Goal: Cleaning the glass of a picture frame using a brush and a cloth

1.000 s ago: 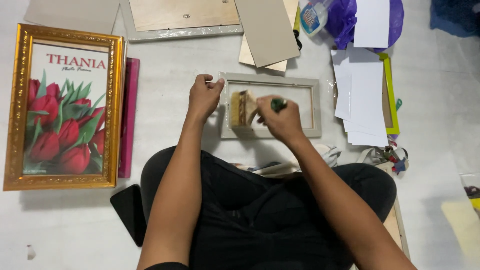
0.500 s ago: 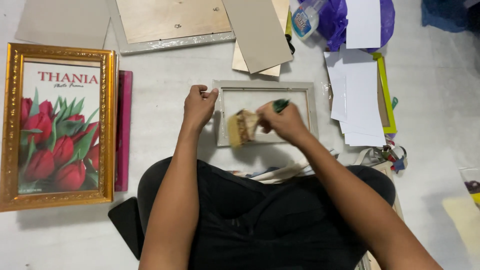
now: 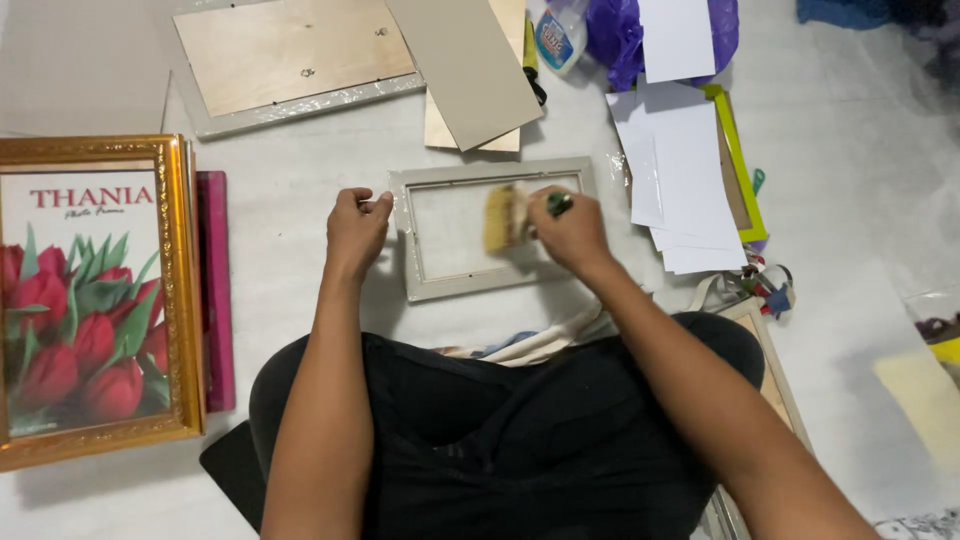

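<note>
**Brush Meets Grey Frame on a Crowded Floor**

A person seated cross-legged on a pale floor (image 3: 300,200) works over a small grey picture frame (image 3: 420,285) lying flat just past the knees, at about 12 o'clock from the lap. The right hand (image 3: 568,232) has its fingers curled tight around the green handle of a wide paintbrush (image 3: 508,217), whose yellowish bristles rest against the frame's top rail, near its 1 o'clock corner. The left hand (image 3: 355,228) sits at the frame's 9 o'clock side, fingers bent inward with the tips pinching the frame's upper left corner.

At 9 o'clock lies a large gilded frame (image 3: 178,300) holding a print of red tulips, a magenta frame (image 3: 214,300) tucked against its right edge. At 11 o'clock, a bigger grey frame (image 3: 290,105) lies face down, its wooden backing showing. Grey cardboard sheets (image 3: 465,65) overlap at 12 o'clock, beside a glue bottle (image 3: 558,35) and a purple plastic bag (image 3: 612,35). At 2 o'clock, white paper sheets (image 3: 690,190) cover a lime-green frame (image 3: 740,165). A dark flat object (image 3: 225,465) lies by the left knee at 8 o'clock.
</note>
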